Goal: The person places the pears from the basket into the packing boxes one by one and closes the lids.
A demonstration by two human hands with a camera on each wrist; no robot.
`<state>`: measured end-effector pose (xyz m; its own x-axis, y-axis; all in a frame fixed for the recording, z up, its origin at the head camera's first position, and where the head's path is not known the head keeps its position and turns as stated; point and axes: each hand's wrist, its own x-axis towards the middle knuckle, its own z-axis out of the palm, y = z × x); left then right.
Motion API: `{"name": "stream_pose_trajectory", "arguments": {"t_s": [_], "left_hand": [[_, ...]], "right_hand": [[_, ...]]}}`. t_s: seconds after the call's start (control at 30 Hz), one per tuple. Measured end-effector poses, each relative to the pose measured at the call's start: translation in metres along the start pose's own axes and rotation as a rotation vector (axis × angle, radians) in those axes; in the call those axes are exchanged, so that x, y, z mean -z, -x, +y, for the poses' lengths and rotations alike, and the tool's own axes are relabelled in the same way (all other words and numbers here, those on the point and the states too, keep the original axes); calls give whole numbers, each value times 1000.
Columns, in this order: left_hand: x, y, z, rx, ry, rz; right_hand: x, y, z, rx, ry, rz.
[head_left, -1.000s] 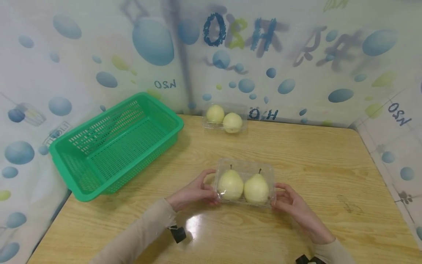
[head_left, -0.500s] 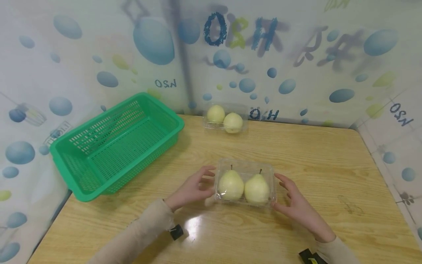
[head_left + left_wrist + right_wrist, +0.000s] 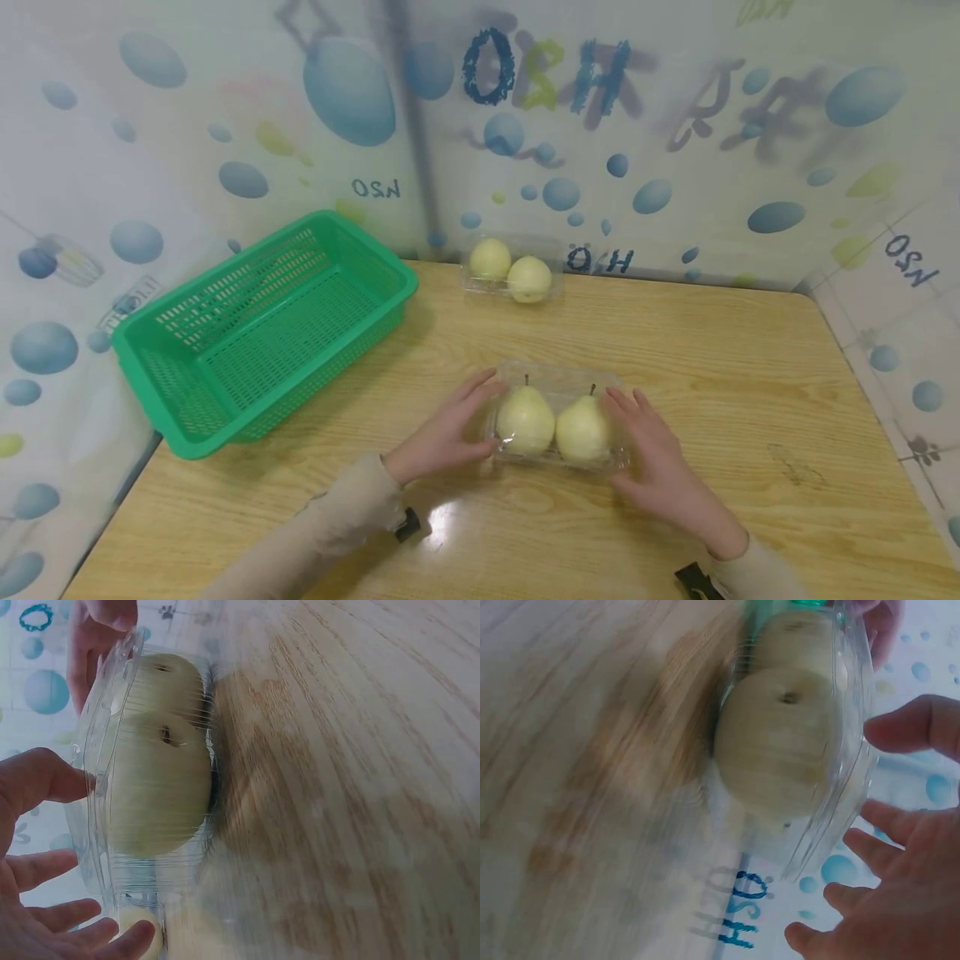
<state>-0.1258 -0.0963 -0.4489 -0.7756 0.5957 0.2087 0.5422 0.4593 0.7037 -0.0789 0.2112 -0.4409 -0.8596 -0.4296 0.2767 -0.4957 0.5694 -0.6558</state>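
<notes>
A clear plastic clamshell box (image 3: 558,379) lies closed on the table, with two pale yellow pears inside, a left pear (image 3: 525,421) and a right pear (image 3: 583,429). At the box's left end is my left hand (image 3: 446,429), fingers extended. In the left wrist view its thumb (image 3: 64,780) meets the lid's rim while the other fingers are spread. My right hand (image 3: 660,458) is at the right end, its fingertips over the lid's edge. The right wrist view shows its thumb (image 3: 907,731) at the rim and the other fingers spread and fairly straight. Neither hand grips the box.
A green perforated plastic basket (image 3: 300,385) stands at the left of the wooden table (image 3: 720,358). Toward the back wall, a second clear box (image 3: 551,250) holds two pale round fruits (image 3: 529,278). Patterned sheeting (image 3: 675,150) borders the table's back and sides.
Both hands have loosened from the box's ends, and their fingers have spread. The right fingers have moved up and inward over the lid's edge; the left fingers reach farther forward. The box stays put.
</notes>
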Motion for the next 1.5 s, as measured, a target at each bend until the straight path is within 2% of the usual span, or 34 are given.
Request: {"name": "stream_pose_trajectory", "arguments": {"t_s": [0.17, 0.33, 0.5, 0.8, 1.1, 1.33, 1.5], "left_hand": [[0, -2, 3, 13, -1, -2], [-1, -6, 3, 28, 13, -2], [-1, -8, 2, 27, 13, 24], [1, -7, -1, -5, -65, 70], [3, -5, 0, 13, -79, 79], [5, -5, -1, 2, -93, 90], [8, -5, -2, -11, -120, 101]], "right_hand": [[-5, -4, -8, -4, 108, -37], [-8, -9, -9, -3, 164, -23], [-8, -15, -6, -10, 175, -6], [-6, -33, 3, 13, 184, -2], [-3, -55, 13, -37, 166, -53], [-1, -71, 23, -22, 157, -64], [1, -80, 31, -36, 150, -110]]}}
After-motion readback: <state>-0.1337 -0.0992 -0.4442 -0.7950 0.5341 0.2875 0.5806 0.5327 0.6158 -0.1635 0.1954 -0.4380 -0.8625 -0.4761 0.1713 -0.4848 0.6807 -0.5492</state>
